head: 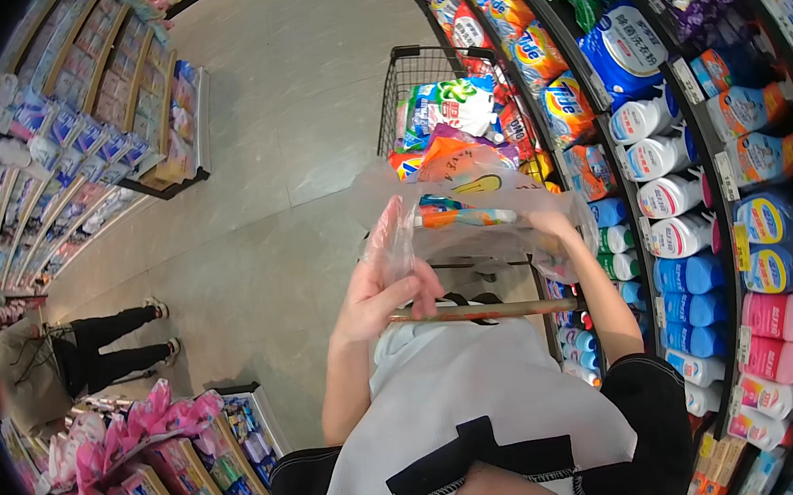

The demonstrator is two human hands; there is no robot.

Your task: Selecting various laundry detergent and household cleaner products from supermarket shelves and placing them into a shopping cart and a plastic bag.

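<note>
A clear plastic bag [484,184] with yellow and dark print is spread between my hands above the near end of a black wire shopping cart [387,107]. Film wraps the raised fingers of my left hand [383,296], whose thumb points inward. On the other side, my right hand [550,223] holds the bag's edge, its fingertips partly hidden by film. A white and green detergent bag [451,108] lies in the cart among orange and purple packs. Through the film shows an orange and white package [469,218]. The cart's brownish handlebar [490,310] runs just below my hands.
Shelves of laundry powder bags [626,49] and white detergent bottles [655,159] stand close on the right. Shelf units [161,145] with small packs line the left. A person [52,349] stands in the aisle at left. Grey tiled floor [272,166] runs between.
</note>
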